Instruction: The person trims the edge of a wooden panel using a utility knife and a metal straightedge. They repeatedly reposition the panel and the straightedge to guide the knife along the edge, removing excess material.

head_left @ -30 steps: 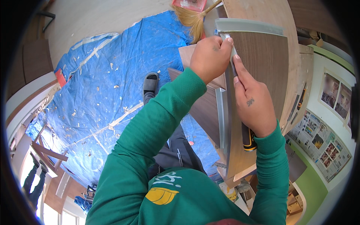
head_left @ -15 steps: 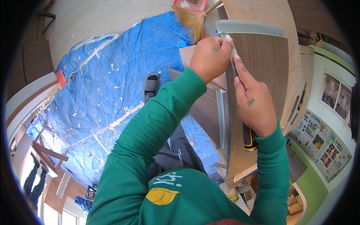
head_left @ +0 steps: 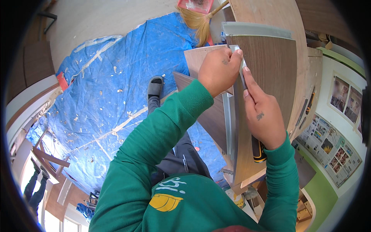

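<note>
A chisel-like tool with a flat shiny blade (head_left: 242,72) and a black-and-yellow handle (head_left: 259,150) runs along the left edge of a brown wood-grain panel (head_left: 270,73). My right hand (head_left: 264,114) is closed round it, with the index finger stretched along the blade and the handle's end showing below the palm. Close to the blade's far end, my left hand (head_left: 221,69) is closed, its thumb pressed on the metal. Its other fingers are curled out of sight. A greyish edge strip (head_left: 259,30) borders the panel's far side.
Beneath the panel lies a wooden workbench (head_left: 303,89), with a black-and-orange tool (head_left: 310,101) on its right. More brown boards (head_left: 205,108) lean at its left. A blue tarp (head_left: 127,77) with scraps covers the floor; a broom (head_left: 199,23) and pink dustpan (head_left: 196,4) sit beyond.
Both hands and the tool have moved a short way toward me along the panel's left edge. The panel looks nearly unmoved.
</note>
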### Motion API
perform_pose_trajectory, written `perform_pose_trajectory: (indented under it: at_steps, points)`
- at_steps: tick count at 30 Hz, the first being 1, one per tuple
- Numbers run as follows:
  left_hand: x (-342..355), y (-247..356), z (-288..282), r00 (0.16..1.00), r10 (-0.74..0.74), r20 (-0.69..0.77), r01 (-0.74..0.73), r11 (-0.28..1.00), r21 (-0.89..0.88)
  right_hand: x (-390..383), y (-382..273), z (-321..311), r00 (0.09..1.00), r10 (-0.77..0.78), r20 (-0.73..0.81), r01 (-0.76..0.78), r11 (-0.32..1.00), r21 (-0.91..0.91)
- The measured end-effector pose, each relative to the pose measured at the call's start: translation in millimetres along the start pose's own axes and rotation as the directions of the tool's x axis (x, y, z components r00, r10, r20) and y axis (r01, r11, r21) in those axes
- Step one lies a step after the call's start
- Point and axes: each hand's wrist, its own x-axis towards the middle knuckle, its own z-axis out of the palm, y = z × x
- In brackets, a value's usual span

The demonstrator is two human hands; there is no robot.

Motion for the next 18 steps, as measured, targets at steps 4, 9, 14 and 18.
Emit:
perform_pose_trajectory:
  at_steps: [4, 9, 14, 18]
  points:
    - [4.3, -0.5, -1.1, 1.0, 0.012, 0.01, -0.012, 1.0, 0.011, 2.7, 1.7, -1.3, 1.0, -0.026, -0.011, 0.026, 1.0, -0.001]
    - [2.7, -2.5, -2.5, 1.0, 0.015, 0.023, -0.016, 1.0, 0.026, 2.2, 2.2, -1.2, 0.999, -0.037, 0.0, 0.037, 0.999, -0.016]
    - [4.6, 9.1, -3.8, 0.998, -0.057, 0.009, 0.058, 0.995, -0.087, 5.5, -0.6, -0.5, 1.0, -0.015, -0.005, 0.015, 0.999, -0.036]
    - [3.1, 2.3, -0.3, 1.0, -0.005, -0.016, 0.005, 0.999, -0.032, 5.2, 2.2, 0.5, 0.999, -0.039, -0.021, 0.038, 0.999, -0.014]
